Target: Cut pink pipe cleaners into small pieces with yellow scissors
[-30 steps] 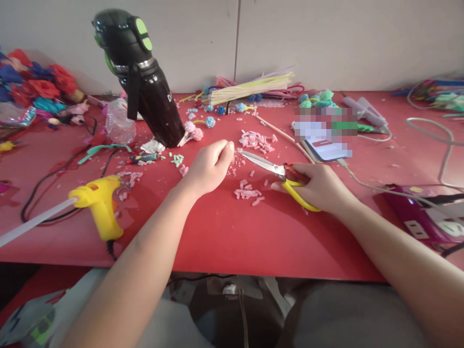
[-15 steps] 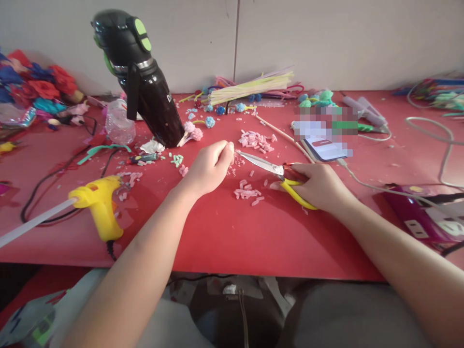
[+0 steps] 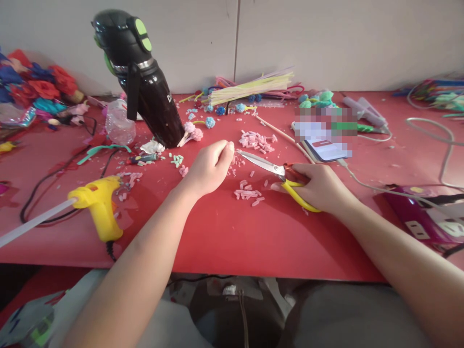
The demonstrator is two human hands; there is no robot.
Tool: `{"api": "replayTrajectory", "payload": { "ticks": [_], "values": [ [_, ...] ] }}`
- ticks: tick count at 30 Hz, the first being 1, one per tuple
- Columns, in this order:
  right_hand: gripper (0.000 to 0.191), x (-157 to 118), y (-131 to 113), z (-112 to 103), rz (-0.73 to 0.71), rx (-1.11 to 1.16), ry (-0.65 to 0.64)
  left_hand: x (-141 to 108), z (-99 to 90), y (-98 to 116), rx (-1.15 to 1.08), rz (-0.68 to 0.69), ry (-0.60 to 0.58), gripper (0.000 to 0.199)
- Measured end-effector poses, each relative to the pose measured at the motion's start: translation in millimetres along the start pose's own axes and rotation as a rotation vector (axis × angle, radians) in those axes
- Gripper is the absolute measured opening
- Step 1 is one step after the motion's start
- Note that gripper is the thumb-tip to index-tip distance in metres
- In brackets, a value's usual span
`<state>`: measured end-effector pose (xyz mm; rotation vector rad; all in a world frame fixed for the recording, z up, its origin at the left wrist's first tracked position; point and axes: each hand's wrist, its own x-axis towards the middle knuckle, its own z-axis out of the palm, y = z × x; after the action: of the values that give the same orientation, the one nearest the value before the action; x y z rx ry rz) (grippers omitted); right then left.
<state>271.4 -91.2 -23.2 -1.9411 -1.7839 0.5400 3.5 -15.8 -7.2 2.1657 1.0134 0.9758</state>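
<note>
My right hand (image 3: 319, 186) grips a pair of scissors (image 3: 263, 163) with orange and yellow handles. Their blades point left, and the tips are close to my left hand (image 3: 212, 166). That hand is closed in a pinch over the table; whatever it holds is too small or hidden to name. Behind the blades lies a pile of short pink fuzzy pieces (image 3: 256, 140). A second, smaller group of pink pieces (image 3: 248, 191) lies in front of the scissors, with tiny pink scraps between the two.
A black bottle (image 3: 154, 104) stands at the back left. At the left rests a yellow glue gun (image 3: 99, 203) with a cord. Yellow pipe cleaners (image 3: 252, 89) are bundled near the wall. On the right are a phone (image 3: 326, 145) with a cable and a purple power strip (image 3: 416, 212).
Almost nothing differs. My right hand and the scissors have shifted very slightly to the right; my left hand stays in place.
</note>
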Motion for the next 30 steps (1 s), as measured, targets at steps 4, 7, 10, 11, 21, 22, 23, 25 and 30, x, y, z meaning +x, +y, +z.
{"api": "replayTrajectory", "payload": {
  "ticks": [4, 7, 10, 11, 21, 22, 23, 25, 30],
  "values": [
    [0.084, 0.8, -0.7, 0.0, -0.004, 0.005, 0.0, -0.1, 0.0, -1.3, 0.009, 0.01, 0.001, 0.046],
    [0.087, 1.5, -0.1, 0.4, -0.01, 0.004, 0.021, 0.2, -0.1, -3.4, 0.0, 0.03, -0.002, 0.048],
    [0.088, 1.3, 1.0, 1.0, -0.004, 0.007, 0.038, 0.6, -0.2, -6.5, 0.002, 0.066, 0.015, 0.053],
    [0.087, 0.9, 1.3, 1.0, -0.002, 0.011, 0.038, 0.8, -0.3, -7.5, 0.004, 0.08, 0.023, 0.054],
    [0.085, 0.0, 0.6, 0.4, 0.02, 0.011, 0.013, 0.9, -1.6, -6.2, 0.01, 0.109, 0.021, 0.052],
    [0.084, 0.7, 1.4, 0.6, 0.017, 0.008, 0.009, 0.9, -1.6, -6.0, 0.01, 0.108, 0.021, 0.051],
    [0.084, 1.4, 2.3, 1.0, 0.013, 0.004, 0.007, 0.9, -1.6, -6.0, 0.012, 0.107, 0.02, 0.05],
    [0.084, 2.8, 4.5, 1.8, -0.001, -0.002, 0.009, 0.9, -1.3, -6.2, 0.014, 0.104, 0.018, 0.049],
    [0.084, 4.5, 8.0, 3.8, -0.018, -0.01, 0.04, 0.7, -0.6, -4.5, -0.013, 0.083, 0.019, 0.045]
  ]
}}
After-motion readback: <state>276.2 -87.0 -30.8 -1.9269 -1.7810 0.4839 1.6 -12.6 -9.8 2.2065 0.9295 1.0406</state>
